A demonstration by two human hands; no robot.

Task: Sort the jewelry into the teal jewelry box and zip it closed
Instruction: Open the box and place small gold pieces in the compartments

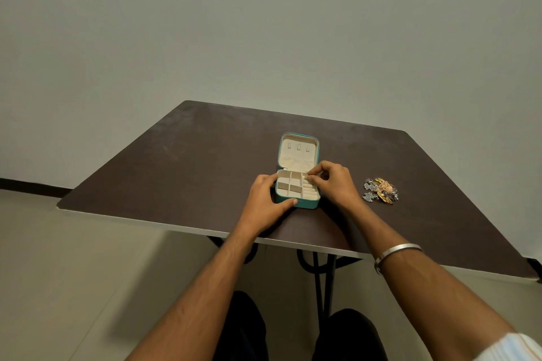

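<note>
The teal jewelry box (pixel 305 203) lies open on the dark table, its cream lid (pixel 297 155) tipped back and its tray split into several compartments. My left hand (pixel 265 203) grips the box's front left corner, thumb along the front wall. My right hand (pixel 333 183) hovers over the tray's right side, fingertips pinched on a small piece of jewelry (pixel 307 176) above the ring rolls. A pile of gold and silver jewelry (pixel 380 189) rests on the table to the right of the box.
The dark brown table (pixel 176 173) stands against a plain wall, its near edge just below the box. Metal legs and my knees show under it. A silver bangle (pixel 396 253) circles my right wrist.
</note>
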